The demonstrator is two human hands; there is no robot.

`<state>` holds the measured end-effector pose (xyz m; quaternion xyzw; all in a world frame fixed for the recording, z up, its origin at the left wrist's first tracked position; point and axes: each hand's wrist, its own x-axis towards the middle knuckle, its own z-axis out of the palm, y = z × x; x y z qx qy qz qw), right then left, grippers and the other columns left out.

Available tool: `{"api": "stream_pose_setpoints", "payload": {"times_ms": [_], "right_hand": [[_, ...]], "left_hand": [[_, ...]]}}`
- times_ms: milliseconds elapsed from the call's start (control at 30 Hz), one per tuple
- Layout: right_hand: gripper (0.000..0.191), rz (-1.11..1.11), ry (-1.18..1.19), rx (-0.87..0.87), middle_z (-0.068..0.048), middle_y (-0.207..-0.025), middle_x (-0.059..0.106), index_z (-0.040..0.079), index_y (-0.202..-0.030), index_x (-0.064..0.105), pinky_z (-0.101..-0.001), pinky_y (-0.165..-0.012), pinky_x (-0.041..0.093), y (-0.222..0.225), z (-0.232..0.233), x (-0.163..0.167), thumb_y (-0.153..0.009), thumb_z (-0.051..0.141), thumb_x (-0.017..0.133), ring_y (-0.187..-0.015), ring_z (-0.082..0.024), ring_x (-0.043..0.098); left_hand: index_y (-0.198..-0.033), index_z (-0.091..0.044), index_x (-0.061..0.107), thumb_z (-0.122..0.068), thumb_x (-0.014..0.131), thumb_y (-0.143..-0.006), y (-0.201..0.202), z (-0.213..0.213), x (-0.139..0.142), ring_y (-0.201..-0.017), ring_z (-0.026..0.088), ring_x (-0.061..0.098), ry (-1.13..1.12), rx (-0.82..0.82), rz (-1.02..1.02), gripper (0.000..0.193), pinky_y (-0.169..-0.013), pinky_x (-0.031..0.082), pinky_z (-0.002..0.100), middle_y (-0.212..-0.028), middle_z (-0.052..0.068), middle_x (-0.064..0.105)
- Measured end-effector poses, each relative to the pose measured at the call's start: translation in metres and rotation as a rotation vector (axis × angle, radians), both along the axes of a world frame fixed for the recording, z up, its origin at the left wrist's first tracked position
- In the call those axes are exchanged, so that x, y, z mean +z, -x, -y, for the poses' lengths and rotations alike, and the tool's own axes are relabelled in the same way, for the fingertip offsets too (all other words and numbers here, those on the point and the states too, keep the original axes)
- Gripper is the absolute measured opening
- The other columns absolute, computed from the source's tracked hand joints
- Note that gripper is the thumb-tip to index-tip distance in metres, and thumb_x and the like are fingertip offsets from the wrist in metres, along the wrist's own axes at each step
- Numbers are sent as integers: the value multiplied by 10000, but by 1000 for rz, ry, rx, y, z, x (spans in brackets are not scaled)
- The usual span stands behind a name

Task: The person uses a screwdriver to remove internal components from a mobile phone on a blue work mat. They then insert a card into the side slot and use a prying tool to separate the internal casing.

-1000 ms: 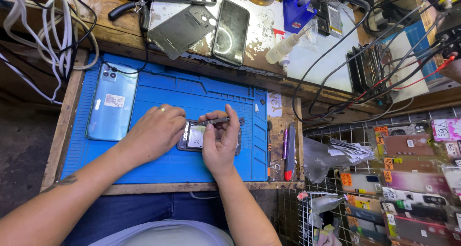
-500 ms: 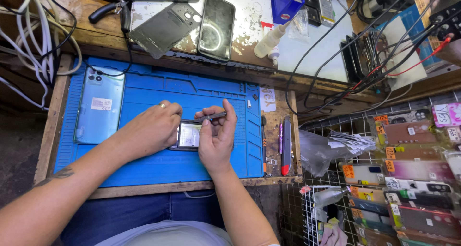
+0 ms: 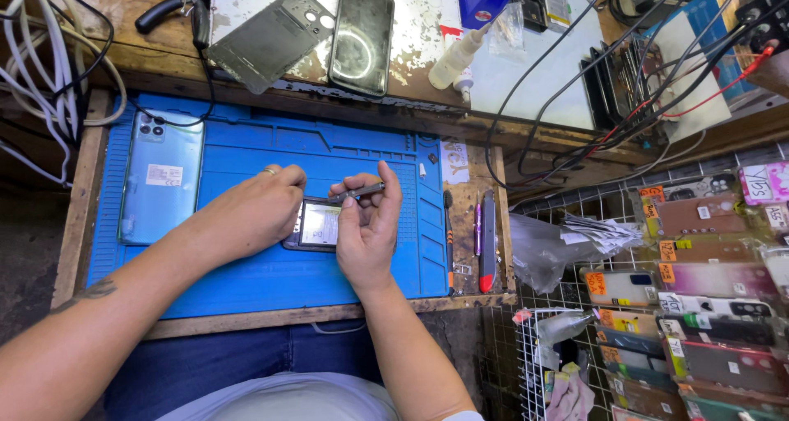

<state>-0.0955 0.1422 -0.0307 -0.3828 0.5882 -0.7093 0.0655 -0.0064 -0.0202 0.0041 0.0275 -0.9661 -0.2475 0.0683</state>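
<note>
Left hand (image 3: 259, 211): fingers pressed on the opened phone (image 3: 316, 224) (on the blue mat (image 3: 246, 277));
Right hand (image 3: 366, 224): fingers pinching a thin metal tool (image 3: 357, 194) above it

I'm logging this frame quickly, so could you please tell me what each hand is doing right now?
Left hand: closed, pressing down on the small opened phone on the blue mat.
Right hand: closed, pinching a slim metal tool over that phone.

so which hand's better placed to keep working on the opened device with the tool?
Right hand, probably: its grip already pinches the thin metal tool right above the opened device. The left hand rests on the device's left edge, steadying it.
</note>
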Motion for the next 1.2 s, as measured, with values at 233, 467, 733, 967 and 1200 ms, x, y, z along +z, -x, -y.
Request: {"api": "stream_pose_setpoints", "payload": {"times_ms": [233,467,733,967,1200], "right_hand": [[647,4,2,13,-148,-1243,539,27,-1589,230,-386,-1018,573,1,3,-2,-1011,-134,473,-1096,-214,627],[650,14,-18,43,-149,-1237,554,48,-1597,227,-375,-1011,579,1,2,-4,-1027,-111,495,-1101,-212,642],[637,-186,-102,91,-158,-1244,602,70,-1574,262,-341,-954,607,-5,5,-8,-1039,-107,558,-1135,-231,696],[589,-351,-140,89,-161,-1203,629,58,-1541,295,-342,-941,617,-4,7,-9,-1043,-101,566,-1108,-237,710],[583,-384,-165,76,-169,-1199,634,47,-1527,304,-336,-922,616,-3,9,-6,-1031,-110,569,-1096,-248,715]], "left_hand": [[-712,22,679,-115,657,-755,10,-3,-2,-931,367,614,154,28,46,145,-786,559,471,-949,171,630],[-702,21,660,-123,670,-725,1,-12,-12,-862,376,627,189,120,-68,145,-742,558,478,-865,182,619],[-821,29,658,-98,635,-882,-16,-1,-13,-909,411,617,-122,223,-154,143,-849,509,497,-945,201,637],[-907,23,664,-74,643,-850,-25,-3,-14,-949,403,624,-165,186,-264,113,-844,511,484,-1020,177,660],[-969,-26,661,-115,668,-858,-24,-2,-17,-952,374,627,-152,136,-191,143,-844,510,479,-1010,126,674]]}}
